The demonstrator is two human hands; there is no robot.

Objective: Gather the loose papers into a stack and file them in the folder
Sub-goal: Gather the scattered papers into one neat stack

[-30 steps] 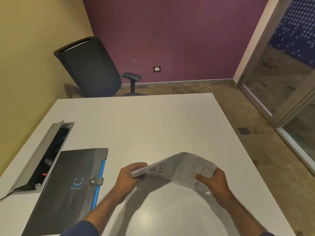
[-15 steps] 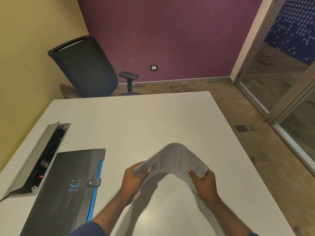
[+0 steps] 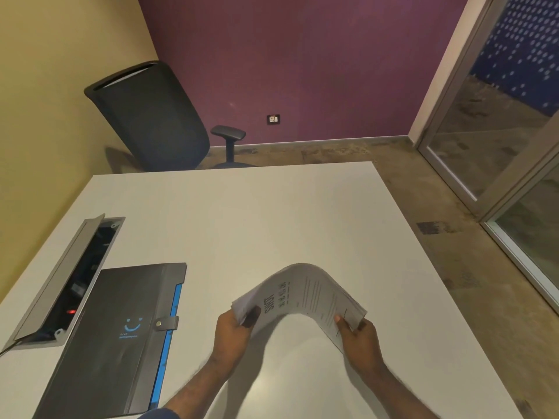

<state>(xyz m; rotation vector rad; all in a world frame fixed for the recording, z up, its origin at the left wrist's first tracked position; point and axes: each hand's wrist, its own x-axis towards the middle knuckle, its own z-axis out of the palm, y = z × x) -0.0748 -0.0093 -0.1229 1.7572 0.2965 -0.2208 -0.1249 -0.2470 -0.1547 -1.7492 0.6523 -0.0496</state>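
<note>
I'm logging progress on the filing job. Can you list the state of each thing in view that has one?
papers: gathered in one stack, bowed upward, held off the table at both ends.
folder: closed, strap snapped, flat on the table.
left hand: grip shut on the stack's left end.
right hand: grip shut on the stack's right end.
cable box: lid propped open, a red light on inside.
office chair: unoccupied.

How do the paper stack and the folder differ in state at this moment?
The paper stack is white, held off the table and bowed into an arch between the left hand and right hand; the folder is dark grey, lying flat on the table, untouched, its strap snapped shut. Both sit near the table's front edge.
</note>
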